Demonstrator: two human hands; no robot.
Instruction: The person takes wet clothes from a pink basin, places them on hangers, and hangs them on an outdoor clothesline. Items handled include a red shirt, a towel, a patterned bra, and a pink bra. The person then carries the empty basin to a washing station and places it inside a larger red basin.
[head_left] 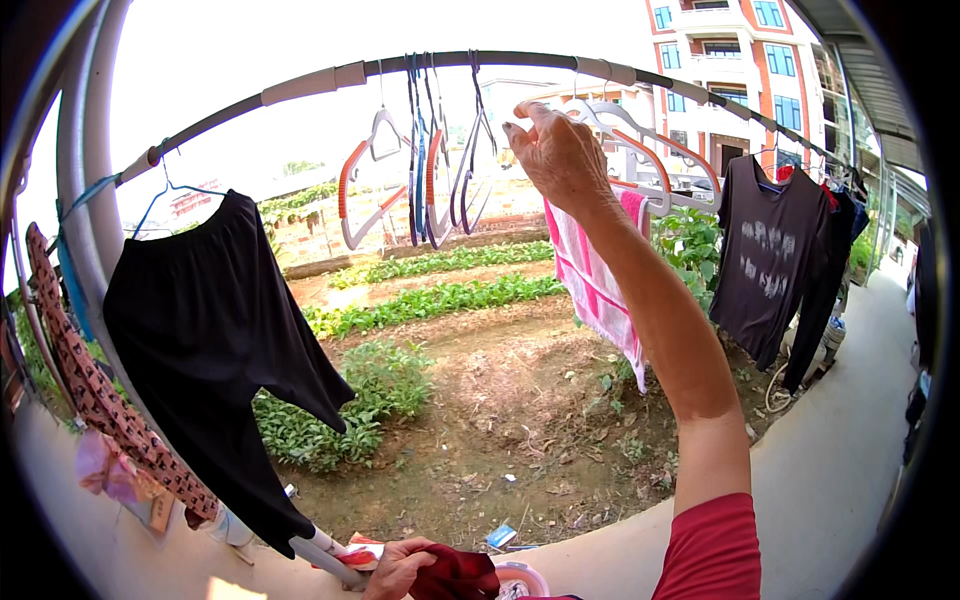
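Observation:
My right hand [562, 158] is raised to just below the hanging rod [440, 60]. Its thumb and forefinger are apart, and nothing shows between them. White hangers with orange grips [648, 160] hang just right of this hand. On its left are several dark blue wire hangers [466, 165] and another white and orange hanger [347, 195]. Low at the bottom edge, my left hand [398, 570] is closed on a dark red garment [455, 574]. A pinkish-rimmed basin [524, 574] sits beside that cloth, its contents mostly hidden.
Black trousers [200, 300] hang at left by a post [85, 150], with a patterned pink cloth [120, 430] behind. Behind my right forearm hangs a pink-and-white towel [590, 280]. A dark T-shirt [768, 250] and other clothes hang farther right. A garden bed [480, 400] lies beyond the concrete walkway [810, 480].

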